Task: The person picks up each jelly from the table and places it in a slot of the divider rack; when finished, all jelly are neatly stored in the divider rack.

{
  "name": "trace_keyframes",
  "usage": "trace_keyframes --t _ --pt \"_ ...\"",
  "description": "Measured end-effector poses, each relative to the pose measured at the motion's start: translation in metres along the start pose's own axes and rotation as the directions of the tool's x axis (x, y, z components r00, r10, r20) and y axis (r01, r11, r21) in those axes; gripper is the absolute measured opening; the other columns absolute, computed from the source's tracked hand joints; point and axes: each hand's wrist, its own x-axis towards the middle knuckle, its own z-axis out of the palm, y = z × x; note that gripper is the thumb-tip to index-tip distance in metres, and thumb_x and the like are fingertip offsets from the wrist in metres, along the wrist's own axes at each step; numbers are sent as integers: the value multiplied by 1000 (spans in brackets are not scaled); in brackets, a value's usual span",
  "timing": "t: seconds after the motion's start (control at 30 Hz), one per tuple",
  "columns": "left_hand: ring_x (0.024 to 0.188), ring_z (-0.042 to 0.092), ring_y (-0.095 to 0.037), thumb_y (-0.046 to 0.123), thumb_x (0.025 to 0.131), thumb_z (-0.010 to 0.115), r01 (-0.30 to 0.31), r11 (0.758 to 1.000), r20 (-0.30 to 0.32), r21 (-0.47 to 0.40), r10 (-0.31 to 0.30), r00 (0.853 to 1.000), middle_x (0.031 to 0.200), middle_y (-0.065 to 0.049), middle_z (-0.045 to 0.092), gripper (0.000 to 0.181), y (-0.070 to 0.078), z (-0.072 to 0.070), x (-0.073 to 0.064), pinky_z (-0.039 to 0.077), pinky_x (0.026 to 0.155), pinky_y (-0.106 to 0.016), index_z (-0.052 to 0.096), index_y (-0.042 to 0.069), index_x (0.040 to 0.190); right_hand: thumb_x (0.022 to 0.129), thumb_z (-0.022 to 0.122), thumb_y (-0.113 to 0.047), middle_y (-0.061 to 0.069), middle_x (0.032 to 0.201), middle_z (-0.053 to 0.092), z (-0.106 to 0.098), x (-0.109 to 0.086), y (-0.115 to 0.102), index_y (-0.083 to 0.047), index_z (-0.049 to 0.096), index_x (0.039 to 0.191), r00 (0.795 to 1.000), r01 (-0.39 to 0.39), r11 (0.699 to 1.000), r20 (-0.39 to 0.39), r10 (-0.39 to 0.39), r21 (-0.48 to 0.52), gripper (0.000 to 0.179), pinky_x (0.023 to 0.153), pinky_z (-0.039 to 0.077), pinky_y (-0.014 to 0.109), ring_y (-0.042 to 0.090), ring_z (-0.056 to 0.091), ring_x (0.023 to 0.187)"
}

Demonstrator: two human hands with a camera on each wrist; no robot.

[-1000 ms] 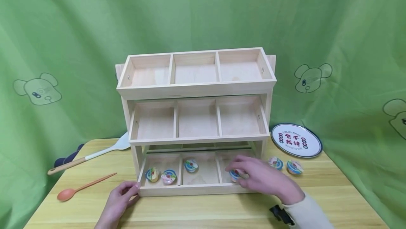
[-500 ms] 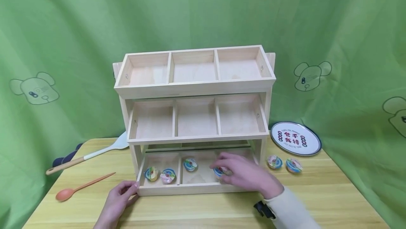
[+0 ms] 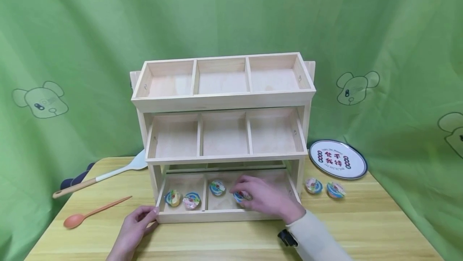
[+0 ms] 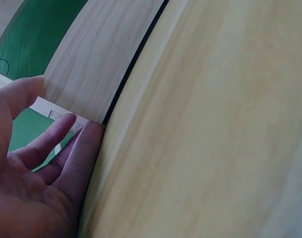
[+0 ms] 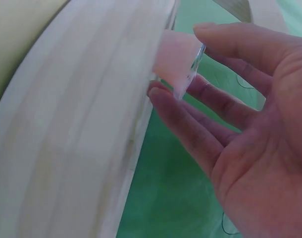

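A three-tier wooden rack (image 3: 224, 100) stands on the table, each tray split into three compartments. My left hand (image 3: 135, 229) grips the front left corner of the bottom tray (image 3: 217, 216); in the left wrist view, its thumb and fingertips meet the end of the front board (image 4: 101, 54). With my right hand (image 3: 267, 196) I hold a small jelly cup (image 3: 241, 196) low over the middle bottom compartment. The right wrist view shows its pink side (image 5: 176, 57) between thumb and fingers. Another jelly cup (image 3: 217, 188) lies in that compartment, and two jelly cups (image 3: 191, 200) in the left one.
Two more jelly cups (image 3: 313, 185) sit on the table right of the rack, in front of a round white plate (image 3: 334, 162) with a blue rim. On the left lie an orange spoon (image 3: 77, 220) and a white spatula (image 3: 108, 175) with a wooden handle. A green curtain (image 3: 224, 11) hangs behind.
My right hand has carried the jelly cup leftward, from the right bottom compartment to the middle one. My left hand has kept its hold on the tray corner.
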Motion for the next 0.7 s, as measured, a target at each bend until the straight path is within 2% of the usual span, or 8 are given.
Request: trace_keyframes --t 0.3,0.57,0.7 --pt "97 60 -20 19 95 67 3 1000 1 14 -3 1000 110 -16 56 40 -1 0 -1 58 89 -30 57 -14 116 87 72 -9 4 115 59 11 11 0 -10 69 121 999 31 999 21 -30 -17 35 81 56 25 17 59 92" --pt "98 60 -22 18 95 67 3 1000 -6 15 -3 1000 111 -17 57 38 0 1 -1 58 89 -31 57 -14 116 87 72 -12 3 114 60 15 18 -2 -11 69 121 999 22 997 43 -19 -69 33 81 56 26 11 58 90" --pt "98 60 -22 17 95 66 0 1000 -8 18 0 1000 111 -17 57 38 0 1 0 58 89 -31 57 -14 115 88 72 -14 1 115 61 19 21 0 -12 69 121 999 4 997 51 0 -74 33 85 55 30 12 58 94"
